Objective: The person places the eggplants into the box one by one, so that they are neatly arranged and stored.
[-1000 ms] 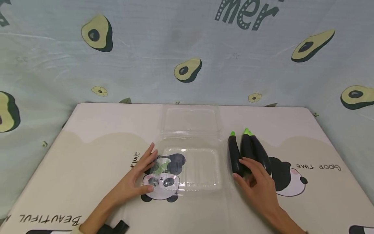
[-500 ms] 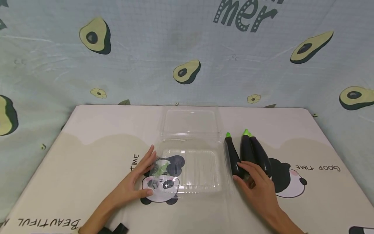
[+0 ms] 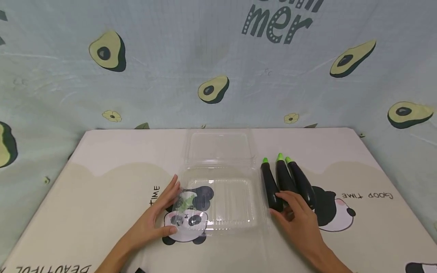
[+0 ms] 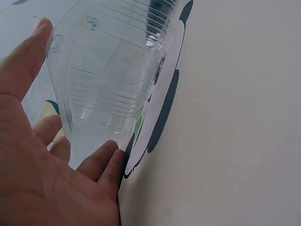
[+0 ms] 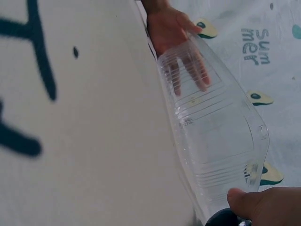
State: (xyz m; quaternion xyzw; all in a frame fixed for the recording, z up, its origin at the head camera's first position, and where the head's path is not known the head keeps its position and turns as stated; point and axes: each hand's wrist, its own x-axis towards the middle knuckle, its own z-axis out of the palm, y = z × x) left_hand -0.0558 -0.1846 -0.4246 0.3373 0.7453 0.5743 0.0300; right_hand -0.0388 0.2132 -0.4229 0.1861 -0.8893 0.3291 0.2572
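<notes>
A clear plastic clamshell box [image 3: 235, 203] lies opened on the table, its lid [image 3: 220, 147] folded back to the far side. Along the box's left side rests my left hand [image 3: 148, 223], fingers spread and mostly straight; the left wrist view shows the box [image 4: 103, 70] beside that palm. My right hand [image 3: 300, 223] pinches the lower end of the leftmost eggplant [image 3: 270, 187] between thumb and fingers, close against the box's right side. Two more eggplants with green tips, a middle one [image 3: 285, 176] and a right one [image 3: 302, 184], lie beside it, lower ends partly hidden by that hand.
The table [image 3: 102, 212] has a pale cover printed with pandas and lettering. Behind it hangs a curtain [image 3: 153, 76] with avocado prints. A small dark object [image 3: 139, 270] shows at the bottom edge near the left forearm.
The leftmost eggplant has shifted left toward the box and its top leans left. The other two eggplants now stand slightly apart at their tips. The left hand keeps its place; the head view has tilted up slightly.
</notes>
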